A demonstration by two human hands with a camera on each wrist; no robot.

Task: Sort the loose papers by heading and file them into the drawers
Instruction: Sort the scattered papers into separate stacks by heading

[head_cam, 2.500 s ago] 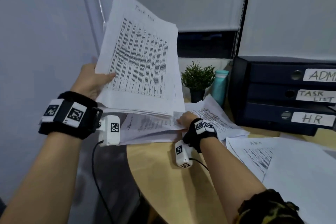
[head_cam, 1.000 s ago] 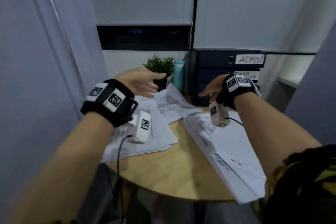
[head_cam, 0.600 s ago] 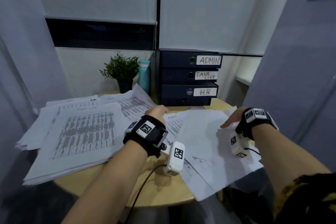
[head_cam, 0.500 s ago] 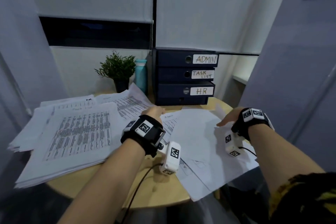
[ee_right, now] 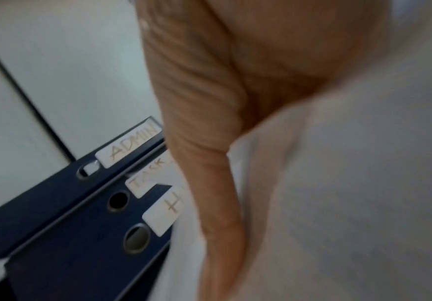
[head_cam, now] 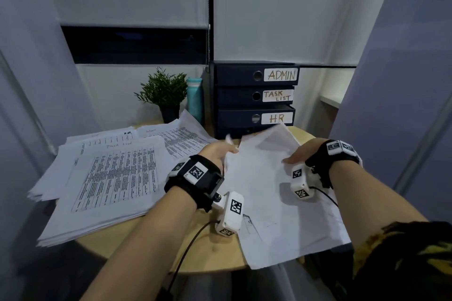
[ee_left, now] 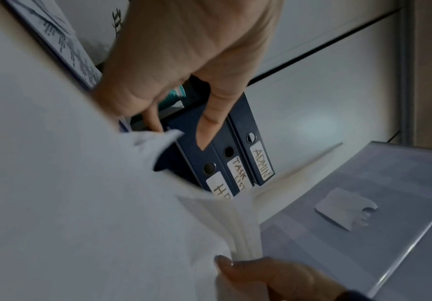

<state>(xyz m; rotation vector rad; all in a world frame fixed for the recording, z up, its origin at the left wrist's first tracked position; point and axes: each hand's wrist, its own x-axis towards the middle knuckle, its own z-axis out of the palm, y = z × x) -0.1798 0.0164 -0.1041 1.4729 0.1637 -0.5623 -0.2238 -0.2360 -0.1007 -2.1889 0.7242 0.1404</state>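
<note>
Both hands, the left hand and right hand, grip a sheaf of papers by its side edges, near the drawers on the bench.

Counted on the round table: three labelled drawers far right, one potted plant, one teal bottle, two paper piles left and right, two hands.

Dim, cool, even light across the head view, straight lines bowing at its edges. Left wrist view soft, papers smeared beside the hand. Right wrist view heavily motion-blurred throughout.
</note>
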